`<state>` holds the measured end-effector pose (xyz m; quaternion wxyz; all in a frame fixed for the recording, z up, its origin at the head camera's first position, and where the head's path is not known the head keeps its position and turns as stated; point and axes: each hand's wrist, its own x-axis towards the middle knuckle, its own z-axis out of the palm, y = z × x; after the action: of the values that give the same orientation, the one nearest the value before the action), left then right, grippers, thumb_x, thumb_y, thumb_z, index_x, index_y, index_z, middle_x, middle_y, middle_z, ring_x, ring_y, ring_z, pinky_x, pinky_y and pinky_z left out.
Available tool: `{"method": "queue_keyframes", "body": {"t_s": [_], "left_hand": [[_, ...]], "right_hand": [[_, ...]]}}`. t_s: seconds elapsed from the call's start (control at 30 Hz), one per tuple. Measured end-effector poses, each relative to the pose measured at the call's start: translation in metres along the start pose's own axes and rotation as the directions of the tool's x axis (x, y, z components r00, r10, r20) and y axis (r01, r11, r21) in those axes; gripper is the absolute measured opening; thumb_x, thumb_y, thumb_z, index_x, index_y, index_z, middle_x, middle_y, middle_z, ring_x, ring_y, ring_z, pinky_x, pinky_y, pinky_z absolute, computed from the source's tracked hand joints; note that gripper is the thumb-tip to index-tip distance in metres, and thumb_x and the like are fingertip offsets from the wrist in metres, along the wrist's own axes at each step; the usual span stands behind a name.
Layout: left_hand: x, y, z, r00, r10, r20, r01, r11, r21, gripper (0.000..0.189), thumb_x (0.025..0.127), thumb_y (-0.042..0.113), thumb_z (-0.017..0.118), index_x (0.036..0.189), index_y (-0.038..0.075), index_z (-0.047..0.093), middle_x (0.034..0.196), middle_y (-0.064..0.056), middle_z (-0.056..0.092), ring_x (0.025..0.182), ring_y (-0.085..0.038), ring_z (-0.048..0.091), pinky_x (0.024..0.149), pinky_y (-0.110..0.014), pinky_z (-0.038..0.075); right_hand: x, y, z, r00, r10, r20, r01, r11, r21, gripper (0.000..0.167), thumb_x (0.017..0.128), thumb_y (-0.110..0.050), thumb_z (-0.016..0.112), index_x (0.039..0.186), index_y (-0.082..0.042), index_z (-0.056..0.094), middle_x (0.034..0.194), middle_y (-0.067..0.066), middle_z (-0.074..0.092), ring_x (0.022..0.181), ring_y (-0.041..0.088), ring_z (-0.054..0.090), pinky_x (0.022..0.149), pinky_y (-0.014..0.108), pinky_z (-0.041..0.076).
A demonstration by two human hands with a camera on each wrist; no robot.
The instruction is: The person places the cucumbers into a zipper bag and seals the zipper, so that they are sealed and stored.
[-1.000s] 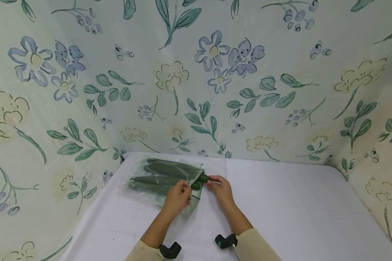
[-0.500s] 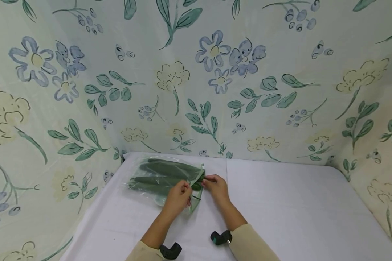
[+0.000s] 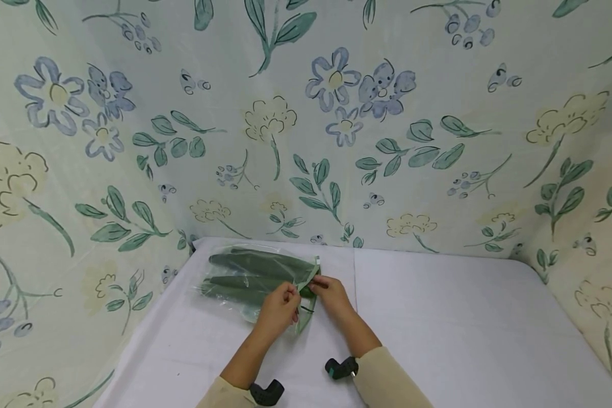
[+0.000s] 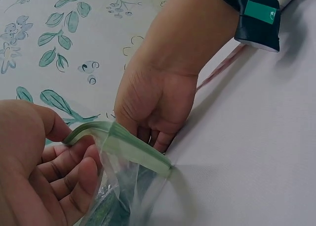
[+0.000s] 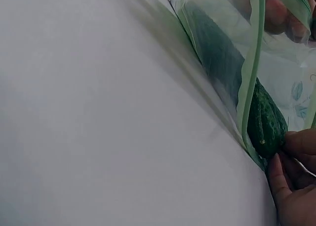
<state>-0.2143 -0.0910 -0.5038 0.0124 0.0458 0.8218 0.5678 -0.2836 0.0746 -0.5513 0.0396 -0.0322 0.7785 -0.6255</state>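
Note:
A clear plastic bag [image 3: 257,309] with a green zip edge [image 4: 133,147] lies on its side, its mouth to the right. Several dark green cucumbers [image 3: 250,281] lie lengthwise in it. My left hand [image 3: 277,309] pinches the green edge between thumb and fingers, lifting the mouth apart. At that mouth my right hand [image 3: 334,294] pinches the blunt end of one cucumber [image 5: 266,119] with thumb and fingertips. The rest of this cucumber is inside the bag, seen through the plastic. In the left wrist view the right fingertips are partly hidden behind the zip edge.
A white cloth covers the table [image 3: 464,317]. Behind and at both sides hangs a floral-patterned curtain [image 3: 306,141]. Black devices [image 3: 341,368] are worn on both wrists, over beige sleeves [image 3: 392,379].
My right hand has moved left toward the bag's mouth, and the cucumber end has gone from sticking out to inside the bag. My left hand keeps its grip on the edge.

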Motion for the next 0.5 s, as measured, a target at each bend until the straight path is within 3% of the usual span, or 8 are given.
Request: {"method": "queue_keyframes", "body": {"t_s": [0.13, 0.27, 0.5], "left_hand": [[0.0, -0.001, 0.0, 1.0, -0.005, 0.0, 0.005, 0.999, 0.032, 0.016, 0.101, 0.018, 0.052, 0.107, 0.005, 0.059, 0.076, -0.008, 0.063, 0.057, -0.015, 0.061, 0.051, -0.028, 0.054], [0.001, -0.002, 0.0, 1.0, 0.008, 0.006, -0.008, 0.997, 0.074, 0.017, 0.104, 0.021, 0.05, 0.112, 0.007, 0.057, 0.088, -0.013, 0.065, 0.062, -0.013, 0.061, 0.054, -0.027, 0.055], [0.001, -0.001, -0.005, 0.997, 0.076, -0.008, -0.074, 0.981, 0.178, 0.02, 0.109, 0.025, 0.045, 0.118, 0.01, 0.054, 0.078, -0.005, 0.06, 0.056, -0.011, 0.054, 0.05, -0.026, 0.048]], "right_hand": [[-0.003, -0.001, -0.002, 0.999, -0.009, 0.048, 0.01, 1.0, -0.014, 0.036, 0.095, -0.005, 0.061, 0.129, 0.002, 0.065, 0.131, 0.02, 0.067, 0.128, 0.035, 0.061, 0.109, 0.047, 0.05], [-0.008, -0.001, -0.006, 1.0, -0.004, 0.027, 0.004, 1.0, 0.016, 0.038, 0.094, -0.005, 0.059, 0.131, 0.001, 0.064, 0.133, 0.019, 0.066, 0.13, 0.035, 0.059, 0.109, 0.046, 0.05], [-0.013, -0.002, -0.014, 0.997, 0.041, -0.071, -0.026, 0.98, 0.198, 0.036, 0.094, -0.001, 0.055, 0.129, 0.004, 0.063, 0.128, 0.024, 0.066, 0.114, 0.033, 0.064, 0.085, 0.025, 0.057]]}}
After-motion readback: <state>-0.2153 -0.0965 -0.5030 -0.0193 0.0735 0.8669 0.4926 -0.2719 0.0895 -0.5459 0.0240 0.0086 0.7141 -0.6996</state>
